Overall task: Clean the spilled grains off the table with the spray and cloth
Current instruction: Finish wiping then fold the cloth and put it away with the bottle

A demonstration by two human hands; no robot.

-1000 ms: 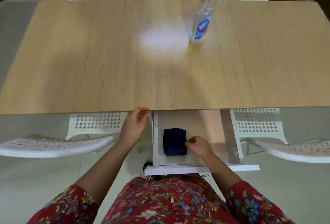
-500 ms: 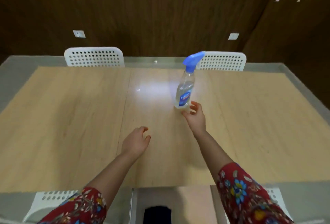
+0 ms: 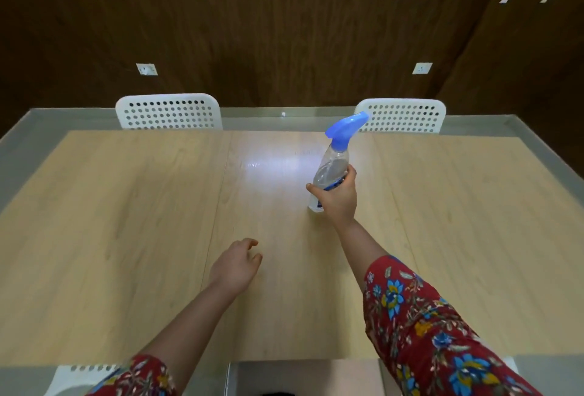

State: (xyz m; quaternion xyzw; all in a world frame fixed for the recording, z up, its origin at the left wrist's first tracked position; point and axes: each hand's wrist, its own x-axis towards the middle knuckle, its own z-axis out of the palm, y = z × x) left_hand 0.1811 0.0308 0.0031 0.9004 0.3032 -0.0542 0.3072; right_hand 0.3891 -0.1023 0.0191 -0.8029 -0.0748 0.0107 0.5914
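A clear spray bottle [image 3: 334,161] with a blue trigger head stands on the light wooden table [image 3: 126,221], right of centre. My right hand [image 3: 336,198] is wrapped around the bottle's lower body, covering most of the label. My left hand [image 3: 235,264] hovers over the near middle of the table, fingers loosely curled, holding nothing. A dark sliver of the blue cloth [image 3: 278,393] shows in the open drawer [image 3: 303,376] at the bottom edge. I cannot make out any grains on the table surface.
Two white perforated chairs stand at the far side, one at the left [image 3: 169,111] and one at the right [image 3: 401,116]. Another white chair [image 3: 76,376] is at the near left. A dark wood wall rises behind the table.
My right hand has reached forward and closed around the spray bottle. One second ago both hands were at the drawer by the cloth; the view has since lifted to the table.
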